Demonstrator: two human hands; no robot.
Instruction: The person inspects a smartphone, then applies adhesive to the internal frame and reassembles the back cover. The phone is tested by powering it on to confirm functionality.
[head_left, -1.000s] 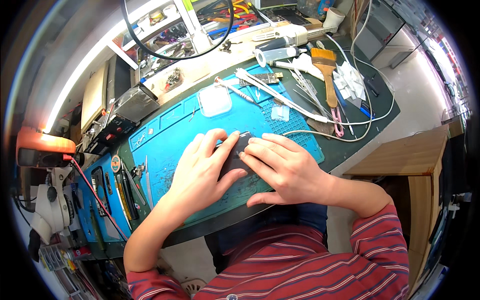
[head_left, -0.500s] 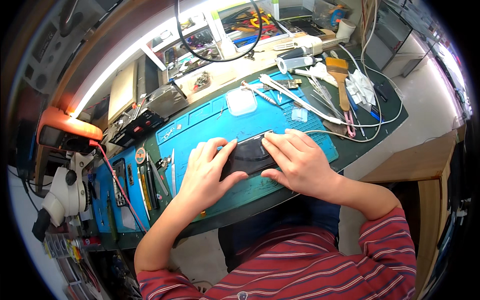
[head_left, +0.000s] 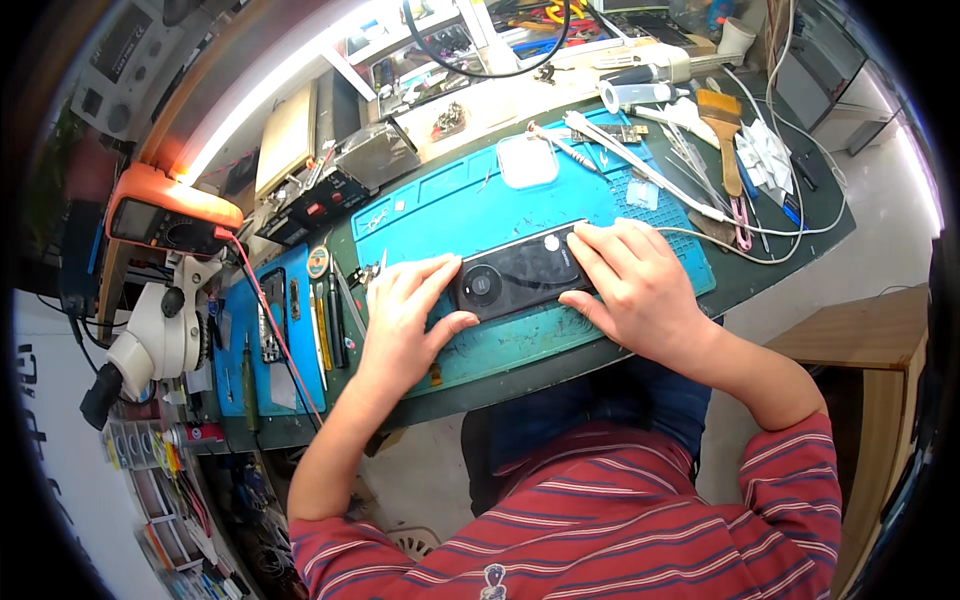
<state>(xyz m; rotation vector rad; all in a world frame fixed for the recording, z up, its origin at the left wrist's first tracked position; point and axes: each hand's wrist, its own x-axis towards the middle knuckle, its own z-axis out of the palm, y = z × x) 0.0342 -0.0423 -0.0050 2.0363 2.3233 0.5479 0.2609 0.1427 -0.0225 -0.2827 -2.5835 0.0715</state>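
A black smartphone (head_left: pixel 530 276) lies back side up over the blue work mat (head_left: pixel 440 262), its round camera ring showing near the left end. My left hand (head_left: pixel 398 318) grips that end, fingertips at the upper corner and thumb at the lower edge. At the opposite end my right hand (head_left: pixel 645 290) holds the phone in the same way, fingers on the far edge and thumb on the near one. Both palms hang clear of the phone's middle. Its underside is hidden.
Beyond the phone stand a clear plastic box (head_left: pixel 527 162) and white cables (head_left: pixel 640 170). A wooden-handled brush (head_left: pixel 722 130) lies at the right. Leftward are an orange multimeter (head_left: pixel 170 205), a white microscope (head_left: pixel 165 330) and a smaller mat with tools (head_left: pixel 335 320).
My hands have moved apart toward the phone's ends, so the camera ring now shows. The whole view has shifted, with the bench sitting farther right and higher.
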